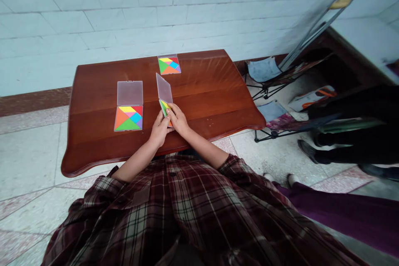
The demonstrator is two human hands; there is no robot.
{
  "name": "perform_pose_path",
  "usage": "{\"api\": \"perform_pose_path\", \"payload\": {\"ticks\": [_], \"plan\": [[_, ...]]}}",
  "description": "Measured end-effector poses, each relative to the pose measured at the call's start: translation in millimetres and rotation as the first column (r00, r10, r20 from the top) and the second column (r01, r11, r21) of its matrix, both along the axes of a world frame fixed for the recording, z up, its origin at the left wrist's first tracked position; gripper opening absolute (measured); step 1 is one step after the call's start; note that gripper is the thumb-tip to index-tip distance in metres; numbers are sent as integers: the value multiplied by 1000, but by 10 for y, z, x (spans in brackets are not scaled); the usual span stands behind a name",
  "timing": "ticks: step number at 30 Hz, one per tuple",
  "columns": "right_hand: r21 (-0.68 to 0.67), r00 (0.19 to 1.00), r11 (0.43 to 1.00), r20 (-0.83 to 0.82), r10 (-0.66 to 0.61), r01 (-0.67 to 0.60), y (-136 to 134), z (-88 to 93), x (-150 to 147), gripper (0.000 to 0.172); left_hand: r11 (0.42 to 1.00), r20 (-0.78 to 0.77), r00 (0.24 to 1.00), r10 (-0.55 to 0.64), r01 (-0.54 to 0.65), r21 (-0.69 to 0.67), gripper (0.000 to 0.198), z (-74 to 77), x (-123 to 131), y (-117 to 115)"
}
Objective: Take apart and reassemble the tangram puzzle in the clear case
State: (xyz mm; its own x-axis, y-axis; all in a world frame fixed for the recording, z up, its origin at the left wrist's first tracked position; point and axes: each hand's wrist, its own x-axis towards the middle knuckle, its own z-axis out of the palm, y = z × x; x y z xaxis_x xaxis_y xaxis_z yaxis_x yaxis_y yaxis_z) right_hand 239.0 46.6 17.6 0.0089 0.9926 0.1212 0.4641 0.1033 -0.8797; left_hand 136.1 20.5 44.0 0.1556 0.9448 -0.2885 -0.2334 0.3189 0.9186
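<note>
Between my two hands is a tangram case (164, 87), its clear lid swung up and its coloured pieces partly covered by my fingers. My left hand (159, 131) grips the lower left edge of the case. From the right, my right hand (178, 119) holds the same case, fingers bent over the pieces. To the left lies a second tangram case (129, 118), opened flat on the table, its clear lid (130, 93) toward the wall. A third tangram set (169, 65) rests near the far edge.
The brown wooden table (205, 91) stands before a tiled wall (131, 16). Folding stools (264, 69) sit to its right on the tiled floor. Other people's legs show at the right, in dark trousers (352, 145) and purple trousers (336, 208).
</note>
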Motion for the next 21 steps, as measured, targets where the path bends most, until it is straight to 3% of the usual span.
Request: {"api": "perform_pose_path", "payload": {"ticks": [11,21], "plan": [[-72,967,995,244,80,-64,117,81,113,40,998,-36,999,10,-8,70,46,-137,-81,20],[-251,884,952,384,264,-175,361,183,161,21,992,162,986,48,-27,-125,42,-258,-269,-12]]}}
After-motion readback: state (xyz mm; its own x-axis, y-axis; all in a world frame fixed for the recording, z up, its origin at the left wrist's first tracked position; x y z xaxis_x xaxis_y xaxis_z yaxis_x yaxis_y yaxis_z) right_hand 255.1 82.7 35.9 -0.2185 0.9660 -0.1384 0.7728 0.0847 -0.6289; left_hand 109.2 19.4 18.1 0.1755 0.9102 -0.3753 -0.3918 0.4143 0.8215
